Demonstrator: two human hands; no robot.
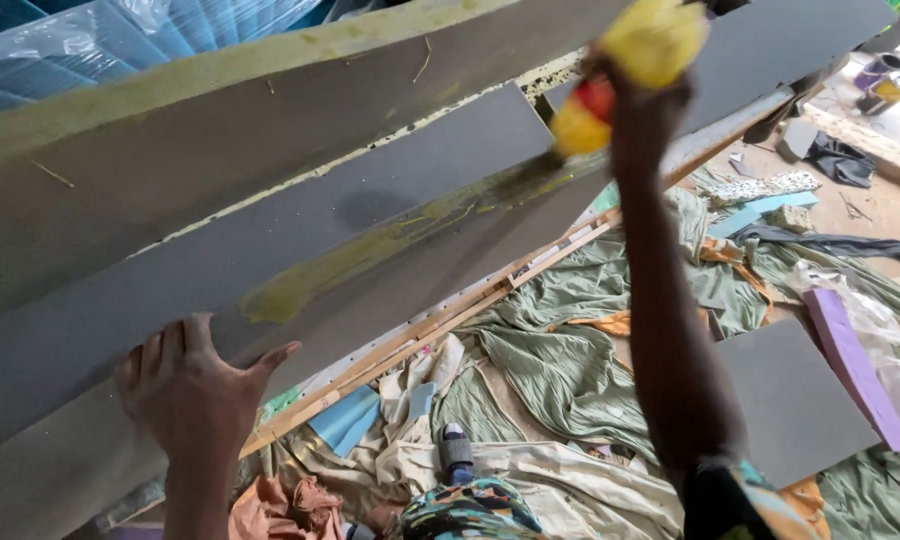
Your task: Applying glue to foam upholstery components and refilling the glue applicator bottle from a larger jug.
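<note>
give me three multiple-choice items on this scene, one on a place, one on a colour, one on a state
1. Where does the left hand rest?
A. on the grey foam strip
B. on the green cloth
C. on a can

2. What colour is the glue streak on the strip?
A. red
B. yellowish green
C. white

3. How is the right hand?
A. open and empty
B. flat on the floor
C. closed on a brush

Key: 1 A, its palm lies flat at the strip's near end; 2 B, the wet streak shows yellow-green; 3 C, its glue-smeared fingers grip the brush handle.

Soft daylight, overexposed top right, motion blur.
</note>
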